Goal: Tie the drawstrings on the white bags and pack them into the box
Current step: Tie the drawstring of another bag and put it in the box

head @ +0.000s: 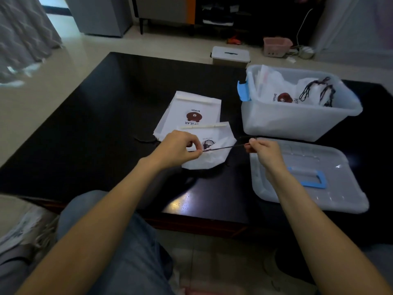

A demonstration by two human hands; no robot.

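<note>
Here, drawstring taut between hands

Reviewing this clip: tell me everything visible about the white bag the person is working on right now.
The near white bag lies flat on the black table, partly overlapping a second white bag behind it. It looks like thin, soft fabric with a small dark printed figure. Its near end is bunched. A dark drawstring runs taut across it, pinched by the left hand and the right hand.
</note>
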